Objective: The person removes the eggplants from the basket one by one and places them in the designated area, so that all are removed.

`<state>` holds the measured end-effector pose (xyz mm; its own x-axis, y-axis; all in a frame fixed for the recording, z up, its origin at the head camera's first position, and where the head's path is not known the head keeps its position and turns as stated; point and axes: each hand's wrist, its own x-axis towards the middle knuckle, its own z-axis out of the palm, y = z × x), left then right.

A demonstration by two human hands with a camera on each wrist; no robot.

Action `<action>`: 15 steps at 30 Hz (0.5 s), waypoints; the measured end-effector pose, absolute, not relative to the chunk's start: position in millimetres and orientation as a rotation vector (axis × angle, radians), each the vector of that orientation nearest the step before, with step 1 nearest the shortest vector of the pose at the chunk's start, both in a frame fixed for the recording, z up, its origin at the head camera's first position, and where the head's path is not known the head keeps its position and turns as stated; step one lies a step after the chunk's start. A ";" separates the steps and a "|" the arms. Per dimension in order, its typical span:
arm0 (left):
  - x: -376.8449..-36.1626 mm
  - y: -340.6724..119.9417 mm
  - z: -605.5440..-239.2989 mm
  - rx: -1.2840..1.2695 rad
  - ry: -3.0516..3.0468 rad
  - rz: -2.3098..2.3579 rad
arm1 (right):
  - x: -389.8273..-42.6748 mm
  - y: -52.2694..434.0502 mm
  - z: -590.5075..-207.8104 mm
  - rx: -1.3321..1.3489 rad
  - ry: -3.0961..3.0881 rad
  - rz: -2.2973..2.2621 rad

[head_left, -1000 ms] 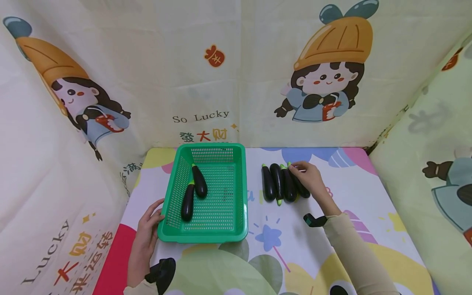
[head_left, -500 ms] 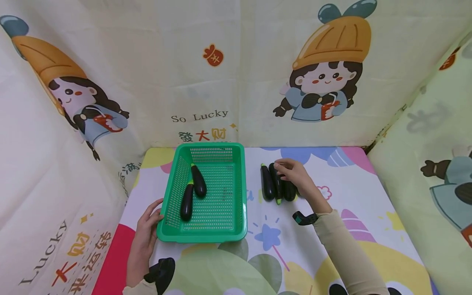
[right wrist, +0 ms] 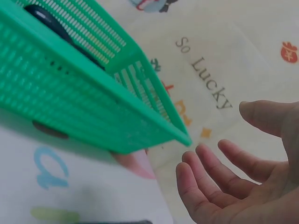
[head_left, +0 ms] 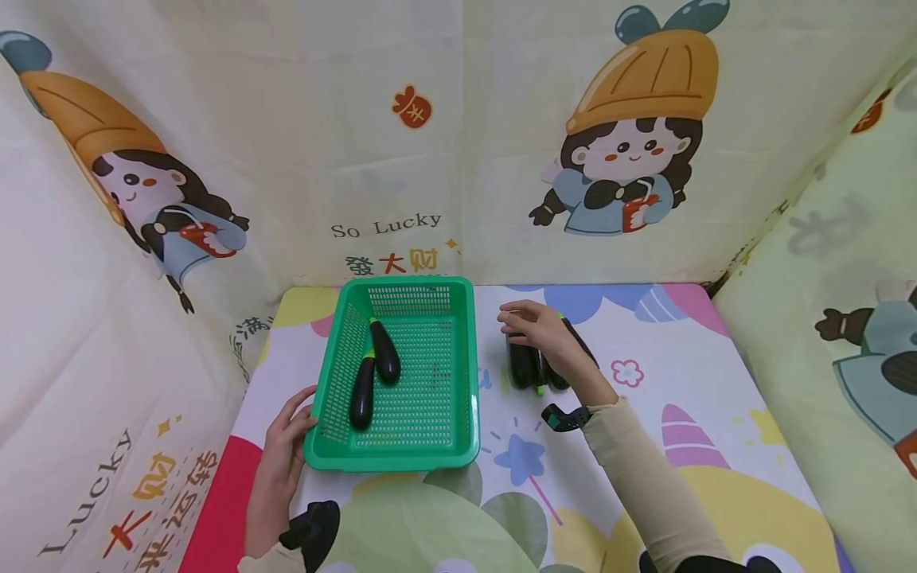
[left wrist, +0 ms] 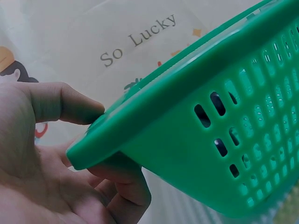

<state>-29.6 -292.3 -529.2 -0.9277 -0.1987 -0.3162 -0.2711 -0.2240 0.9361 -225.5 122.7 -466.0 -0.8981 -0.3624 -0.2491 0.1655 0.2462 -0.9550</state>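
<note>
Right hand [head_left: 542, 333] hovers open over the eggplant row [head_left: 532, 368]; left hand [head_left: 285, 455] grips the green basket [head_left: 401, 456].

Right-hand fingers are spread and relaxed in the right wrist view, holding nothing, directly above the loose eggplants lying side by side on the tabletop [head_left: 688, 382] just right of the basket. The left hand pinches the basket's near-left rim, thumb on top and fingers beneath. Two eggplants [head_left: 374, 368] lie inside, touching. Risk: the row is tightly packed, so a pick from above may nudge neighbouring eggplants and roll them. Lifting the pinched rim would likely tilt the basket and shift its contents.
</note>
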 end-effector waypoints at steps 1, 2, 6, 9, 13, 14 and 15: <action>-29.8 -292.5 -529.2 -0.586 1.925 2.353 | -225.5 119.2 -465.2 -0.179 2.096 -1.695; -29.9 -292.8 -529.0 -0.587 1.923 2.355 | -225.7 115.5 -465.2 -0.179 2.091 -1.696; -30.3 -293.2 -528.9 -0.594 1.918 2.349 | -225.0 101.3 -465.4 -0.159 2.063 -1.700; -30.5 -292.9 -528.9 -0.603 1.921 2.343 | -224.1 90.7 -466.0 -0.161 2.043 -1.708; -30.3 -292.3 -528.6 -0.607 1.917 2.348 | -222.9 75.9 -464.3 -0.181 2.006 -1.735; -30.2 -292.1 -528.5 -0.606 1.914 2.351 | -222.8 72.2 -463.6 -0.186 1.993 -1.744; -30.2 -292.0 -528.6 -0.603 1.914 2.352 | -222.4 68.6 -462.9 -0.192 1.980 -1.752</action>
